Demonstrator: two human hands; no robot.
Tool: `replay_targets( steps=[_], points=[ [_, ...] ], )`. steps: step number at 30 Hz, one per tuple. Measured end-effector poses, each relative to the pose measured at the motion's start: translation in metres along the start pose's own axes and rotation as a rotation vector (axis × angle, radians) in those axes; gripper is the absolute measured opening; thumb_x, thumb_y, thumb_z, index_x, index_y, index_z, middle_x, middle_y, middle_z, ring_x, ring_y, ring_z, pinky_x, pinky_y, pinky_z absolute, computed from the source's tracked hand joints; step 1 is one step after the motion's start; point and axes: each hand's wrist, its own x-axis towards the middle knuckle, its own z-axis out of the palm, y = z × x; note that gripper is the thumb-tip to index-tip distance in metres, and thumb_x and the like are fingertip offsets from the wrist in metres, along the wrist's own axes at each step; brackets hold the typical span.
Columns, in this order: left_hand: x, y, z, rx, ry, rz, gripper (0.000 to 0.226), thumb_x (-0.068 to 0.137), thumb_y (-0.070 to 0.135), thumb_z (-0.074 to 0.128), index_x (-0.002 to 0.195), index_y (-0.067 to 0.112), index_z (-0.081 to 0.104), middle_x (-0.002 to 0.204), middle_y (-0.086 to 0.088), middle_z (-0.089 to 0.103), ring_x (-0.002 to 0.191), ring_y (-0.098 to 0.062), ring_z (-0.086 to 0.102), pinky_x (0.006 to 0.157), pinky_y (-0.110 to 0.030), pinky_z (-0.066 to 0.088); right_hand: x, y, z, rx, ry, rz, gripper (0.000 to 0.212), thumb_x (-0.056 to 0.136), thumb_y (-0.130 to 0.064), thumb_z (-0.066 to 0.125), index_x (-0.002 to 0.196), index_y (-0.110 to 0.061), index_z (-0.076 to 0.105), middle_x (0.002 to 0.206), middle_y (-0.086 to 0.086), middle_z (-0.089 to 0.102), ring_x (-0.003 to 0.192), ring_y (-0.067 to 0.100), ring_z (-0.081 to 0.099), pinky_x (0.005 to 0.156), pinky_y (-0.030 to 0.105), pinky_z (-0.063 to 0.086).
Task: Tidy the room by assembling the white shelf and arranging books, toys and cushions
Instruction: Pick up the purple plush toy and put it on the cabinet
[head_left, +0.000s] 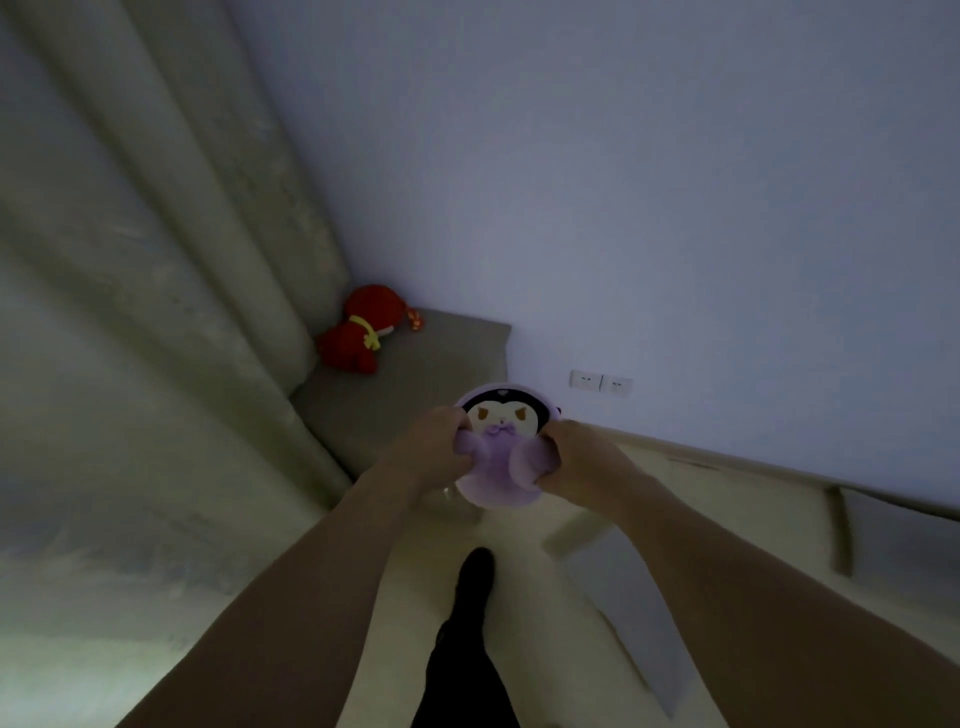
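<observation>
The purple plush (497, 457) is held out in front of the person at arm's length, above the pale floor (519, 530) and just short of the grey platform (415, 364) in the corner. The left hand (435, 446) grips its left side and the right hand (574, 457) grips its right side, fingers curled into the soft body, so the toy's face points back toward the camera. A red plush (363, 332) already lies on the platform, tucked against the curtain (156, 312) near the wall (623, 182). Two sockets (601, 383) sit low on that wall, just beyond the purple toy.

The step in hand looks like carrying this toy to join the red one. To do it well, keep both hands under and around the body so it does not sag or twist, step in close before lowering, and set it down on its base with the face outward. Placing it beside the red plush, not on top of it, should leave both toys upright and tidy. The light is dim, so finer detail of the platform's surface cannot be told.
</observation>
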Motion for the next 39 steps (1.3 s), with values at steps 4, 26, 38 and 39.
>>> replay_targets(
  steps=[4, 26, 38, 39],
  points=[
    [0.063, -0.049, -0.027, -0.025, 0.0, -0.016, 0.022, 0.088, 0.022, 0.063, 0.108, 0.018, 0.054, 0.108, 0.003, 0.047, 0.099, -0.015, 0.053, 0.08, -0.024, 0.043, 0.087, -0.016, -0.001, -0.034, -0.034, 0.001, 0.032, 0.077, -0.026, 0.068, 0.105, -0.015, 0.058, 0.096, 0.002, 0.065, 0.078, 0.016, 0.059, 0.056, 0.019, 0.037],
    [0.394, -0.295, -0.059, -0.037, 0.079, -0.14, 0.035, 0.092, 0.018, 0.061, 0.126, 0.018, 0.053, 0.132, -0.001, 0.047, 0.114, -0.017, 0.056, 0.092, -0.03, 0.052, 0.5, -0.025, 0.09, 0.106, -0.09, 0.164, 0.043, 0.085, -0.015, 0.063, 0.125, -0.01, 0.049, 0.122, 0.009, 0.052, 0.104, 0.022, 0.055, 0.087, 0.027, 0.047],
    [0.404, -0.334, -0.037, -0.038, -0.194, -0.419, 0.05, 0.097, 0.022, 0.055, 0.142, 0.01, 0.04, 0.143, -0.013, 0.044, 0.129, -0.027, 0.044, 0.104, -0.035, 0.037, 0.509, -0.034, 0.113, 0.165, -0.181, 0.196, 0.062, 0.082, -0.02, 0.068, 0.137, -0.015, 0.04, 0.138, 0.004, 0.043, 0.121, 0.019, 0.047, 0.094, 0.025, 0.04],
    [0.393, -0.328, -0.045, -0.065, -0.159, -0.409, 0.048, 0.096, 0.022, 0.056, 0.141, 0.01, 0.042, 0.141, -0.012, 0.046, 0.127, -0.026, 0.046, 0.104, -0.035, 0.038, 0.503, -0.039, 0.102, 0.169, -0.177, 0.2, 0.061, 0.083, -0.02, 0.067, 0.137, -0.015, 0.04, 0.138, 0.004, 0.043, 0.121, 0.019, 0.047, 0.094, 0.024, 0.039]
  ],
)
